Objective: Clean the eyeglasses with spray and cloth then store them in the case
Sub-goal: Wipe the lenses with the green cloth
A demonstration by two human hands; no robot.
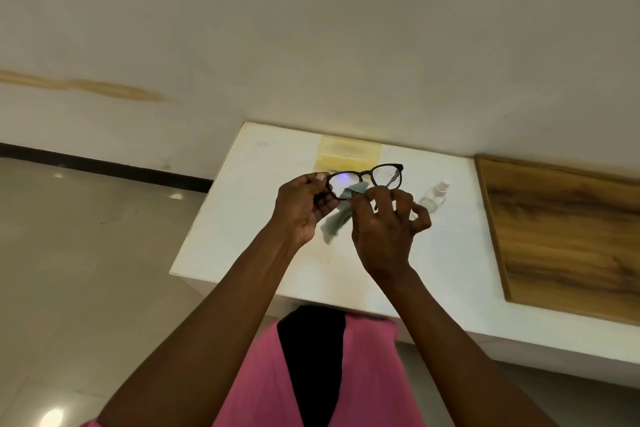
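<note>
Dark-framed eyeglasses (381, 172) are held up above the white table (242, 218). My left hand (303, 208) grips their left end at the hinge. My right hand (384, 232) pinches a grey-green cloth (337, 218) against the left lens, and the rest of the cloth hangs down between my hands. A pale yellow translucent case (348, 152) lies shut at the back of the table by the wall. A small clear spray bottle (433, 198) lies on its side to the right of my hands.
A wooden panel (561, 232) covers the right part of the table. The wall runs right behind the table. Shiny tiled floor (86, 253) lies to the left. My pink and black clothing shows below the table's front edge.
</note>
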